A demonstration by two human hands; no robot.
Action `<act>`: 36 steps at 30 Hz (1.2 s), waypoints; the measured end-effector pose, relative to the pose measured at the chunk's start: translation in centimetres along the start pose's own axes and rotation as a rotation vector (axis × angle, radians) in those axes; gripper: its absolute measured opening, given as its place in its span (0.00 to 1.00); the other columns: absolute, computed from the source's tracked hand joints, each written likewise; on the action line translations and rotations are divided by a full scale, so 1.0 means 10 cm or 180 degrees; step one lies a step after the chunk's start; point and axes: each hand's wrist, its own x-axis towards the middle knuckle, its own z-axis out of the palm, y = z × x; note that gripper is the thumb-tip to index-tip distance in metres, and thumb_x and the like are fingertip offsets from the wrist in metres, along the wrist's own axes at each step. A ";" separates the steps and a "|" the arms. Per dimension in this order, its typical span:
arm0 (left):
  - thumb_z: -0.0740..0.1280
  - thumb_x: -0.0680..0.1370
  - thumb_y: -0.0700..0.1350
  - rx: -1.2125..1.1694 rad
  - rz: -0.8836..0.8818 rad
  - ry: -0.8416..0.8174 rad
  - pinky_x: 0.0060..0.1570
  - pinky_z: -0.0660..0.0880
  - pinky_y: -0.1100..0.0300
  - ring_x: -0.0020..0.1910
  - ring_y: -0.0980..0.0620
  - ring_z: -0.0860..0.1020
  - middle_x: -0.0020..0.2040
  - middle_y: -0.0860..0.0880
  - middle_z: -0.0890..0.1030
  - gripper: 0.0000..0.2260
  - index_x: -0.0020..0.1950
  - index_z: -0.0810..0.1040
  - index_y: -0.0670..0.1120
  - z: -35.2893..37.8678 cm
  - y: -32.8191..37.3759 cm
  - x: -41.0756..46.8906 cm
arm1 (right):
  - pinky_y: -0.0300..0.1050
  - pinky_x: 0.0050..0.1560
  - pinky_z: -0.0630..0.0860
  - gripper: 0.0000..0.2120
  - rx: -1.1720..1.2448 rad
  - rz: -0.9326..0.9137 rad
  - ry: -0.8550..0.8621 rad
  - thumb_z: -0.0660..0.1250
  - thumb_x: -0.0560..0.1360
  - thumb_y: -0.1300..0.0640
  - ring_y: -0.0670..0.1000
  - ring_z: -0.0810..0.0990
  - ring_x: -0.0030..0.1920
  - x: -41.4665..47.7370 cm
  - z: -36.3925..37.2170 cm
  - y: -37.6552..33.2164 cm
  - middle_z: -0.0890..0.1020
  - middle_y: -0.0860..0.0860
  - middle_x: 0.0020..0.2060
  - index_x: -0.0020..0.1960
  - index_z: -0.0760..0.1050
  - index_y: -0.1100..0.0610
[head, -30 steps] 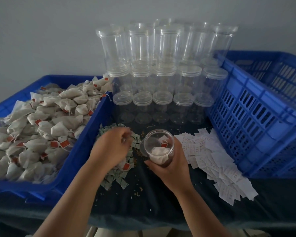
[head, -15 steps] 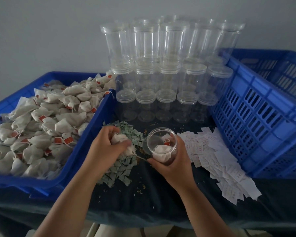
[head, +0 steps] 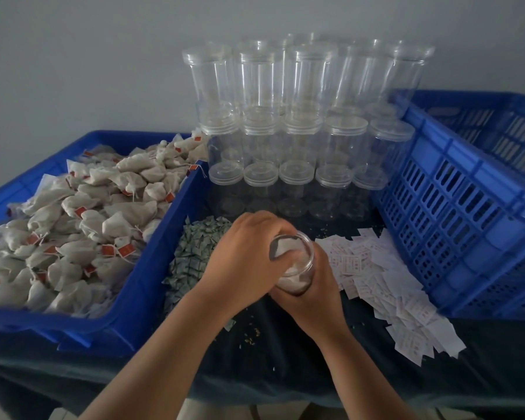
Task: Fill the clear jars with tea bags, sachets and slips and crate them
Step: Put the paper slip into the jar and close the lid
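Right hand (head: 314, 287) has its grip clamped round the open jar (head: 297, 268), held just above the dark surface (head: 285, 344), with white bags inside. Left hand (head: 246, 256) curls its grip on a tea bag (head: 287, 247) at the jar's mouth. The blue tray (head: 140, 277) at left is heaped with tea bags (head: 82, 225); stacked lidded jars (head: 285, 131) stand behind

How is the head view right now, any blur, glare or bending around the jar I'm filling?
Head view: dim, flat light, no hard shadows; the jar in the right hand is fairly sharp, the tea bags at the left edge smear; wide-angle bending leans the stacked empty jars and the blue crate outward; soft sheen on that clear plastic, no harsh glare.
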 end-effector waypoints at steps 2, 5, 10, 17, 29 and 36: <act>0.62 0.85 0.58 0.0286 0.0288 -0.0177 0.63 0.71 0.56 0.54 0.58 0.74 0.43 0.58 0.80 0.15 0.43 0.80 0.55 0.00 -0.02 -0.05 | 0.40 0.55 0.82 0.42 0.0048 0.0010 0.0040 0.83 0.65 0.33 0.40 0.81 0.64 0.00 -0.01 -0.04 0.78 0.34 0.66 0.73 0.66 0.29; 0.41 0.84 0.64 0.0791 0.0278 -0.1069 0.71 0.53 0.55 0.66 0.59 0.68 0.57 0.54 0.81 0.34 0.51 0.85 0.52 0.09 0.04 -0.13 | 0.31 0.53 0.80 0.36 0.0032 -0.0110 0.0012 0.84 0.69 0.41 0.41 0.82 0.62 0.04 -0.03 -0.06 0.81 0.36 0.63 0.70 0.70 0.32; 0.51 0.87 0.58 -0.0040 0.0205 -0.0310 0.66 0.70 0.56 0.53 0.60 0.77 0.48 0.55 0.85 0.26 0.48 0.85 0.50 0.12 -0.05 -0.11 | 0.38 0.56 0.80 0.40 0.0087 -0.0132 -0.0007 0.85 0.67 0.38 0.43 0.81 0.65 0.02 -0.01 0.00 0.79 0.37 0.66 0.73 0.69 0.35; 0.69 0.83 0.59 0.0639 -0.1410 -0.0432 0.45 0.77 0.60 0.49 0.60 0.80 0.57 0.57 0.83 0.12 0.64 0.81 0.58 0.25 -0.88 -0.23 | 0.32 0.62 0.76 0.45 0.0070 -0.0097 0.0105 0.84 0.65 0.38 0.42 0.78 0.69 0.02 -0.02 0.06 0.76 0.34 0.68 0.76 0.67 0.37; 0.72 0.82 0.50 0.0212 -0.1427 0.0475 0.44 0.76 0.60 0.45 0.59 0.81 0.50 0.57 0.86 0.07 0.58 0.87 0.54 0.48 -1.15 -0.39 | 0.55 0.65 0.82 0.47 0.0131 0.0089 0.0112 0.85 0.63 0.37 0.46 0.80 0.68 0.01 -0.02 0.07 0.79 0.40 0.68 0.77 0.67 0.39; 0.73 0.81 0.53 -0.1033 -0.1919 0.0772 0.36 0.75 0.70 0.44 0.69 0.82 0.44 0.66 0.85 0.02 0.51 0.85 0.60 0.16 -0.92 -0.29 | 0.36 0.62 0.79 0.45 0.0064 -0.0107 0.0111 0.84 0.64 0.37 0.43 0.79 0.67 0.01 0.00 0.04 0.78 0.36 0.67 0.75 0.67 0.37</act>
